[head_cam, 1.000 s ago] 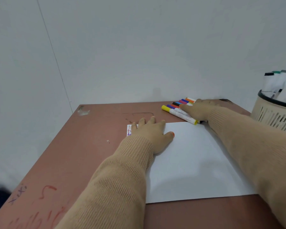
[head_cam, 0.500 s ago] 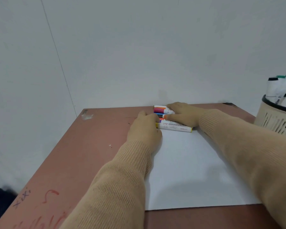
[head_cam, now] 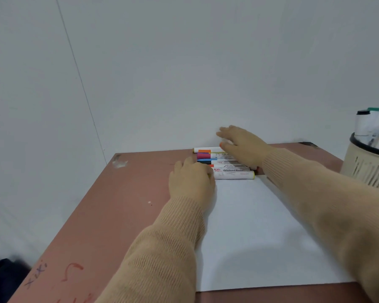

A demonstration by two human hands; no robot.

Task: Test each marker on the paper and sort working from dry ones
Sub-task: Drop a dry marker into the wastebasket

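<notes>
A row of capped markers (head_cam: 224, 164) lies side by side along the far edge of the table (head_cam: 118, 204), close under the wall (head_cam: 184, 73) and just beyond the far edge of the white paper (head_cam: 260, 226). The nearest of them, a yellow-tipped marker (head_cam: 234, 175), sits right at the sheet's far edge.

The left hand (head_cam: 192, 181) rests low at the paper's far-left corner, its fingers reaching forward against the left ends of the row and gripping nothing. The right hand (head_cam: 243, 147) hovers over the right half of the row with its fingers straight and spread, and it is empty. At the table's right edge a slatted basket (head_cam: 368, 171) holds more upright markers (head_cam: 364, 125).

The step in hand looks like squaring up the row between the two hands before any one marker is chosen. No test stroke shows on the part of the sheet in view, though the left hand hides that corner.

The next move calls for pinching a single marker out of the tight row without rolling its neighbours. Then the cap has to be pulled off with the other hand, and the tip drawn across the paper to judge its ink.
</notes>
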